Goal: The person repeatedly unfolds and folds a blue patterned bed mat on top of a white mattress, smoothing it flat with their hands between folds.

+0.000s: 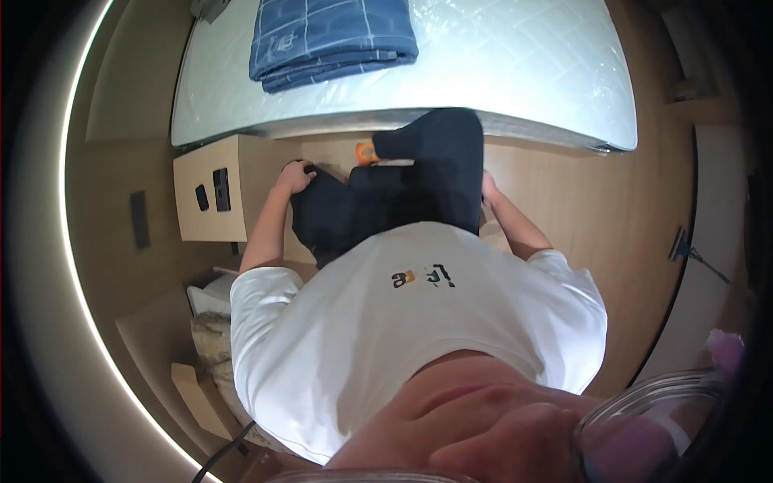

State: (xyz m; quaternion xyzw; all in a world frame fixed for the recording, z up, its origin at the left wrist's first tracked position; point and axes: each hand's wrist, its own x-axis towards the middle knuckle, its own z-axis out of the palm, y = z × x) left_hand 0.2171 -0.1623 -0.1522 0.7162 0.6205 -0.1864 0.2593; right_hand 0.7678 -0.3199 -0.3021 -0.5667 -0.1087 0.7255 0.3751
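My left hand (298, 175) rests on my black-trousered left knee, its fingers laid over the fabric and holding nothing that I can see. On the other side, my right hand (489, 190) hangs beside my right thigh. Most of its fingers are hidden behind the leg. A small orange item (366, 154) shows between my legs near the floor; its kind is not clear. Left of my left hand stands a pale wooden bedside cabinet (208, 153), with a larger black device (221, 190) and a smaller black one (202, 197) on it.
Ahead is a bed with a plastic-wrapped white mattress (515, 64). On it lies a folded blue checked blanket (334, 36). Wooden flooring (564, 189) runs to the right, where a dark flat-headed tool with a handle (680, 244) stands near the wall.
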